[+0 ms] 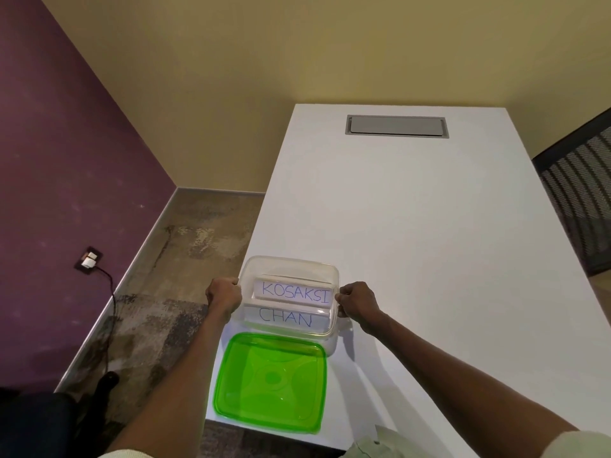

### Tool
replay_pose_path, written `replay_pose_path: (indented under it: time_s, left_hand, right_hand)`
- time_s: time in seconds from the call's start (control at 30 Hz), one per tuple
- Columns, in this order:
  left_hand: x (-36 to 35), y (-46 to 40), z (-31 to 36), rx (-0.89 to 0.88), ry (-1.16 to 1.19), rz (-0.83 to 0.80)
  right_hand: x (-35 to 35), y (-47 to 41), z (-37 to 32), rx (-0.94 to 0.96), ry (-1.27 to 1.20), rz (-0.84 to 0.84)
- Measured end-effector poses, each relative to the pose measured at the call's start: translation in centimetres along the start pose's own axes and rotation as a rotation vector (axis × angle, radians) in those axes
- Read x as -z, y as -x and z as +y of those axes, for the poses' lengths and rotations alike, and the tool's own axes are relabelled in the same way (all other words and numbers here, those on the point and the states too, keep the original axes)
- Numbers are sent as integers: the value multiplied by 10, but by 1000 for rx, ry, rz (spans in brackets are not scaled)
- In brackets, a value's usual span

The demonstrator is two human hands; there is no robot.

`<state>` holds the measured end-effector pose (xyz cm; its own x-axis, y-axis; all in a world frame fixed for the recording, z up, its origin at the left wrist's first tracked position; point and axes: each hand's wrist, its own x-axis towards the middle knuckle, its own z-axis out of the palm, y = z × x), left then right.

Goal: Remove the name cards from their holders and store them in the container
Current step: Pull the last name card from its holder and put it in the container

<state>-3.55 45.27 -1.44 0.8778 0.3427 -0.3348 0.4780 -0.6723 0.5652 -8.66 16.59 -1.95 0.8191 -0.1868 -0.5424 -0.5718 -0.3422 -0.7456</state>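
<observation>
A clear plastic container (288, 264) stands on the white table near its left edge. Inside it are two name cards: one reading KOSAKSI (295, 289) at the back and one reading CHAN (286, 318) in front. My left hand (224, 295) grips the container's left rim with curled fingers. My right hand (357, 299) grips its right rim the same way. A green lid (270, 381) lies flat on the table just in front of the container. Whether the cards sit in holders I cannot tell.
The white table (429, 226) stretches away, with a grey cable hatch (396, 125) near its far end. A black mesh chair (582, 200) stands at the right. Left of the table lie carpeted floor, a purple wall and a wall socket (88, 261) with a cable.
</observation>
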Motion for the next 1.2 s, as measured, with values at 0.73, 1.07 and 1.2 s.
replay_pose_path:
  time_s: [0.73,1.07,1.2]
  left_hand:
    - [-58,12,148,-63,395,-94]
    - [-117,12,219,-200,361,-142]
    - [-136,8,236,-222,316,-176]
  right_hand:
    - [171,-34,-23,152,-58,181]
    - [246,-79,-12,125,3,274]
    - [261,-101,-4,91,23,299]
